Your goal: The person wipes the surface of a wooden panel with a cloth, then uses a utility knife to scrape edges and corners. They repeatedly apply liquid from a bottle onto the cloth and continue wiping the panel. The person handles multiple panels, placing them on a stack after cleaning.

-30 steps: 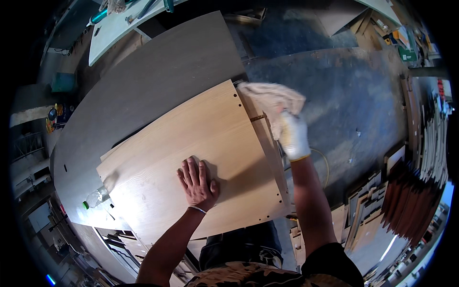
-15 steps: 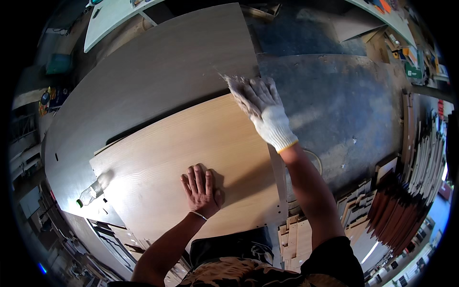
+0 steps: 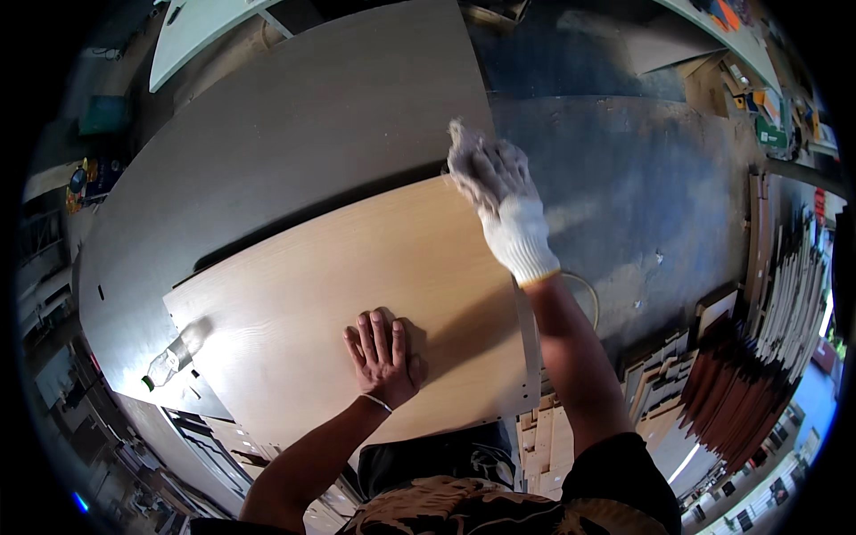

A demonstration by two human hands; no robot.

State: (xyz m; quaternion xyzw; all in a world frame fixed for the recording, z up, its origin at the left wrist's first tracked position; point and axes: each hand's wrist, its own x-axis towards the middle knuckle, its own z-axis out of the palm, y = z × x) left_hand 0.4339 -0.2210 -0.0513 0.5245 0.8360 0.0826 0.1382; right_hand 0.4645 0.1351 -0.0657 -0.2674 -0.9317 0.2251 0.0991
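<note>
A pale wood-grain panel (image 3: 357, 259) lies flat in front of me. My left hand (image 3: 383, 359) rests bare on it, palm down with the fingers spread. My right hand (image 3: 504, 196), in a white knit glove soiled grey at the fingers, reaches to the panel's far right corner. Bunched under its fingers is a greyish rag (image 3: 460, 143), which sticks out past the fingertips. The glove and rag hide the corner and part of the cloth.
Beneath the panel is a larger dark grey board (image 3: 312, 116). A clear bottle (image 3: 165, 366) with a green cap lies at the left. Stacked wood strips (image 3: 546, 441) and dark red-brown slats (image 3: 731, 392) stand at lower right. A thin hose (image 3: 588, 294) curves beside my right forearm.
My right hand with the rag has moved slightly right, off the dark board's surface toward the panel corner. My left hand stays flat in the same place on the panel.
</note>
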